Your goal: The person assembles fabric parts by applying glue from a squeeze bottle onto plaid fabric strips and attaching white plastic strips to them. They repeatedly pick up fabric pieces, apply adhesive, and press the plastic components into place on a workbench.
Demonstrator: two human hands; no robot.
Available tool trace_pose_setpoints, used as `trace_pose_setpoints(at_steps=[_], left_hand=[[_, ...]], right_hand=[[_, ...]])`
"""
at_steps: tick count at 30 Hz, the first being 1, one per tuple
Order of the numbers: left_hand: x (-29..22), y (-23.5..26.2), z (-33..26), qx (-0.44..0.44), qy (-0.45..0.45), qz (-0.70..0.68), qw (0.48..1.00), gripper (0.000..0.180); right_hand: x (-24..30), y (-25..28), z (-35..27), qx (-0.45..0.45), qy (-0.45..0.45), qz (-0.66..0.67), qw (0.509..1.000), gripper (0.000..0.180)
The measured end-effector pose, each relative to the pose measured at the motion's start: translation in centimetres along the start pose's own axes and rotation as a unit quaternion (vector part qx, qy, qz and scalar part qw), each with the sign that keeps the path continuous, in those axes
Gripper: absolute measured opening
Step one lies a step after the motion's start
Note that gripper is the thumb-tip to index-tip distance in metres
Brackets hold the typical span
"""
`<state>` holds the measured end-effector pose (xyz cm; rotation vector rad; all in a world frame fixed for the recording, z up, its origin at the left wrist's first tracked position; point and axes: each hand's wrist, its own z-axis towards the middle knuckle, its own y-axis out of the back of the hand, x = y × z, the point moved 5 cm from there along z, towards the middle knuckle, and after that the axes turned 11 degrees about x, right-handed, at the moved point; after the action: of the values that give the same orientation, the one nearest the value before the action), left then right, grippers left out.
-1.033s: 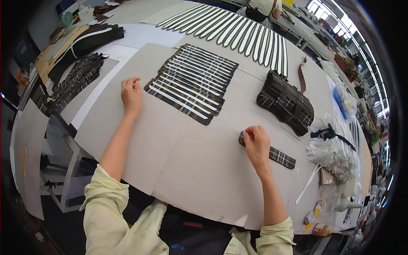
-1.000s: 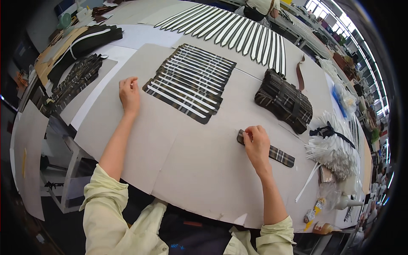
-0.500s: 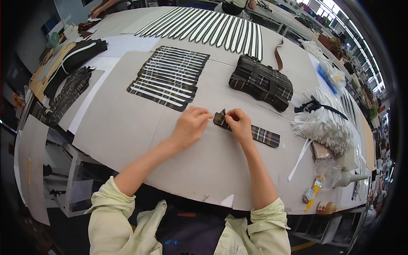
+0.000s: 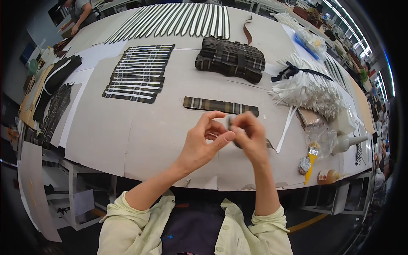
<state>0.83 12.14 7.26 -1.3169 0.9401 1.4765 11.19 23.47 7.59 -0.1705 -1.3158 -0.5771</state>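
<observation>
My left hand (image 4: 204, 142) is raised over the near middle of the table, its fingers curled but apart, with nothing seen in it. Close beside it, my right hand (image 4: 253, 138) is closed on a dark fabric strip (image 4: 231, 122). Motion blurs that hand, and most of the strip is hidden behind it; a dark end shows past its right side. Just beyond both hands, a plaid fabric strip (image 4: 221, 105) lies flat on the table. Farther back sits a tied bundle of plaid fabric (image 4: 229, 58).
Plaid pieces with white strips (image 4: 138, 72) lie at left; long dark-and-white pointed strips (image 4: 170, 21) line the far edge. At right are a tied bunch of white strips (image 4: 308, 89), a yellow brush (image 4: 312, 157) and a squeeze bottle (image 4: 346, 143). A person (image 4: 80, 12) stands far left.
My right hand has lifted a dark strip off the table and drawn it toward me, leaving a plaid strip lying there. My left hand has come closer to it. The whole view has shifted.
</observation>
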Motion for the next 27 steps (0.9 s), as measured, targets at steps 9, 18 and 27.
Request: trace_pose_setpoints(at_steps=[9,18,27], left_hand=[[7.0,6.0,-5.9,-0.231,0.037,0.108,0.966,0.019],[7.5,8.4,-7.6,-0.253,0.085,0.280,0.922,0.015],[6.9,7.7,-7.9,-0.268,0.065,0.371,0.886,0.016]], right_hand=[[-6.2,-1.2,-2.4,0.122,-0.103,-0.117,0.980,0.028],[-4.2,15.7,-17.5,-0.336,-0.093,-0.061,0.935,0.018],[-8.6,29.8,-31.3,-0.389,0.414,0.684,0.458,0.075]])
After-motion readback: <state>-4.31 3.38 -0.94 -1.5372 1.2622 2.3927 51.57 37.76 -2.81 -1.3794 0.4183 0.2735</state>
